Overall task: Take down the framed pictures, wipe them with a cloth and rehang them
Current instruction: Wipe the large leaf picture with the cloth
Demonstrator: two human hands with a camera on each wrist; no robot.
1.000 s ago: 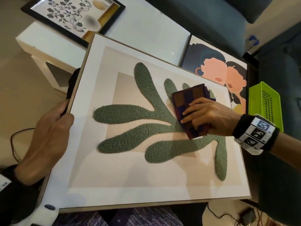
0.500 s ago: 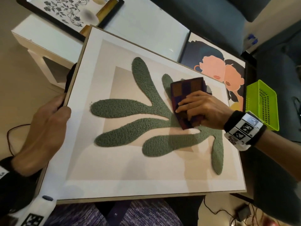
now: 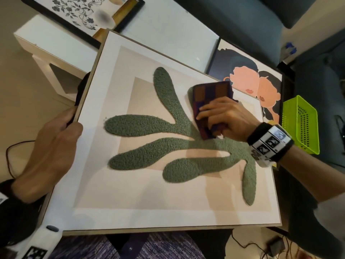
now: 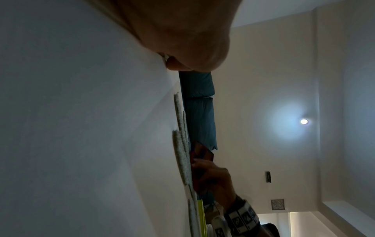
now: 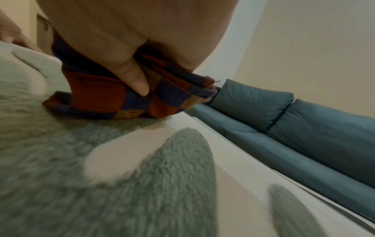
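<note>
White table (image 3: 168,34) up top, with the big leaf picture (image 3: 149,202) tilted across the person's lap. Left hand (image 3: 50,146) grips its left edge, right hand (image 3: 225,120) clamps a folded checked cloth (image 3: 211,92) onto the green leaf.

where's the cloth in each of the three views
Head: cloth right of centre, under the right hand, on the green leaf picture.
Left wrist: small, lower middle, above that hand.
Right wrist: upper left of centre, under the fingers.
Shared landmark: the blue sofa.
</note>
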